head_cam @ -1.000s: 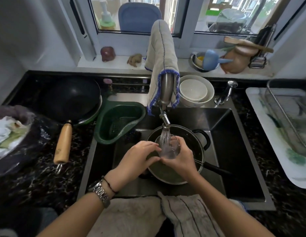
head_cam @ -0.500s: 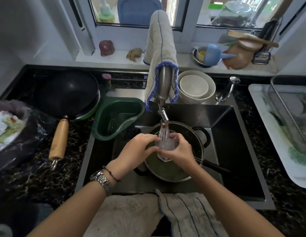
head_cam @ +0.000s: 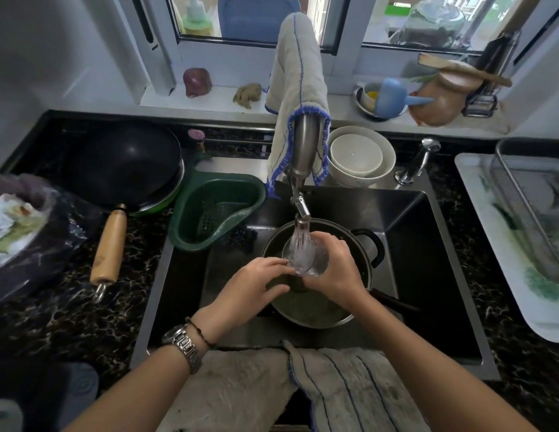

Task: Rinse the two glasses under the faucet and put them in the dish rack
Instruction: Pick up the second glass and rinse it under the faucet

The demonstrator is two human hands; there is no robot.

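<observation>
My right hand (head_cam: 332,269) is wrapped round the glass (head_cam: 304,257) under the faucet (head_cam: 301,210), over the pot (head_cam: 315,310) in the sink (head_cam: 428,244), my left hand (head_cam: 256,283) touching its near-left side: light, wet, likely slippery, breakable, so I'd grip the wall.

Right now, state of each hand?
Left hand: fingertips at the glass, firm grip cannot be told.
Right hand: closed around the glass under the faucet.
</observation>
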